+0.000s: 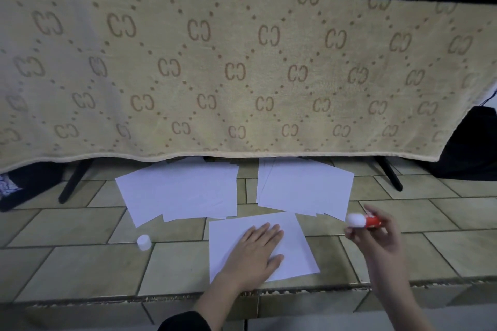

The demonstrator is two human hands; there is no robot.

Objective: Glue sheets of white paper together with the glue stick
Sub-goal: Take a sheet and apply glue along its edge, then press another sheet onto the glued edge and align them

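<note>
A: Tiled floor [80, 271], beige-green, runs across the lower frame; a tan patterned blanket [242, 62] hangs across the back, black stand legs showing under its hem. Landmark for all positions: the single sheet [293, 239] lying nearest the camera.

B: Left hand?

A: Left hand [258, 250] lies flat on the single sheet, palm down, fingers straight and pointing away from the camera, thumb spread to the right. It presses the paper and grasps nothing. A dark sleeve covers the forearm at the bottom edge.

B: Right hand and glue?

A: Right hand [382, 234] is off the right edge of the single sheet, raised above the tiles. Its fingers and thumb are curled round the red barrel of the glue stick [363, 220]. The stick lies roughly level, its white uncapped end sticking out leftward past the fingers, toward the sheet's far right corner. That end is near the corner; whether it touches anything I cannot tell.

B: Cap?

A: White cap [144, 242] stands on the tiles, well apart to the left of the single sheet, clear of both hands.

B: Other paper?

A: Two loose piles beyond the single sheet. Left pile [177, 191] sits beyond its far left corner, sheets fanned and overlapping. Right pile [304, 185] sits beyond its far right corner, likewise fanned; its near edge comes just beside the single sheet's far edge. Both piles reach back under the blanket hem.
</note>
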